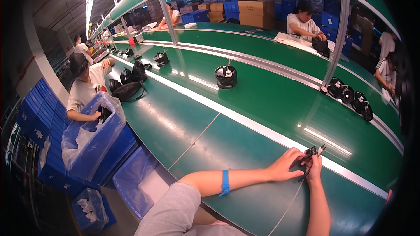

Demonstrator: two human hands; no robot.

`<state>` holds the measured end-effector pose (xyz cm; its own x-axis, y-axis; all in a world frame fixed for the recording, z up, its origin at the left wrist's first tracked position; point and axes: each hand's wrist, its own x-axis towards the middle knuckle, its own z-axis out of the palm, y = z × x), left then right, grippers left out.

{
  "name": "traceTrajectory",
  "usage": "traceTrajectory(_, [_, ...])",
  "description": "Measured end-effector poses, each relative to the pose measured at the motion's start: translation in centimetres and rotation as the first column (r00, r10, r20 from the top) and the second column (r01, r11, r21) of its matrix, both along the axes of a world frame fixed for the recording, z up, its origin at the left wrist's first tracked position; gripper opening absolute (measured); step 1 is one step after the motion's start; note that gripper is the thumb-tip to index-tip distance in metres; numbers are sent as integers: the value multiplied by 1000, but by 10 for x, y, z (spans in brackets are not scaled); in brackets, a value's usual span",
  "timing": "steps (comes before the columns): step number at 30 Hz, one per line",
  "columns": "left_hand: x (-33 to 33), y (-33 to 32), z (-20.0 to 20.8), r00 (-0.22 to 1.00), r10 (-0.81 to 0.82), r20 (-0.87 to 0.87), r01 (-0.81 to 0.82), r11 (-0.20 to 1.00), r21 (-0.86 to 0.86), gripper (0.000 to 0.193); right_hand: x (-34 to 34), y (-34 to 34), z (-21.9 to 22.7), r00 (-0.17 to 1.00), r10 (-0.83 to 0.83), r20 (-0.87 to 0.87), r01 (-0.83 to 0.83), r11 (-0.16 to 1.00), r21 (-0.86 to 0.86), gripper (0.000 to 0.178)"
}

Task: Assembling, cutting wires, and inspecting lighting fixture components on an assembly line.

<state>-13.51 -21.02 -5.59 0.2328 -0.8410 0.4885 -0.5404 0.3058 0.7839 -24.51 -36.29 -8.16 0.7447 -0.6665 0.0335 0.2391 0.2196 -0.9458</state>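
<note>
Over the near side of the green bench, my left hand (285, 166) curls its fingers and thumb round a small black corded piece (309, 152). Close beside it, my right hand (314, 167) pinches the same piece from the right. A pale bit and dark prongs or wire ends stick up past the fingertips, too small to make out. A dark strand of the cord hangs between the two hands. Much of the piece is hidden by my fingers. On my left forearm is a blue wrist strap (225, 182).
Beyond a metal rail runs a green conveyor carrying round black units (225, 77); several more (345, 91) stand far right. To the left, a co-worker (89, 83) reaches into a blue lined bin (94, 126), near black parts (127, 88). Another lined bin (135, 183) stands by my left side.
</note>
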Motion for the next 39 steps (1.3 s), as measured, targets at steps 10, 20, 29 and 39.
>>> traceTrajectory(10, [2,1,2,999,-32,-35,32,999,20,66,3,6,9,999,-27,-19,26,997,-72,25])
traceTrajectory(20, [2,-1,-3,999,-44,-6,44,999,-2,73,0,4,7,1000,4,-22,-6,996,-84,24])
traceTrajectory(29, [-3,4,11,999,-43,21,41,994,98,91,-3,-2,1,1000,2,-26,-4,995,-95,23])
traceTrajectory(39, [-5,4,-6,997,-32,65,27,996,82,83,-1,7,3,995,-61,-85,48,989,-140,21])
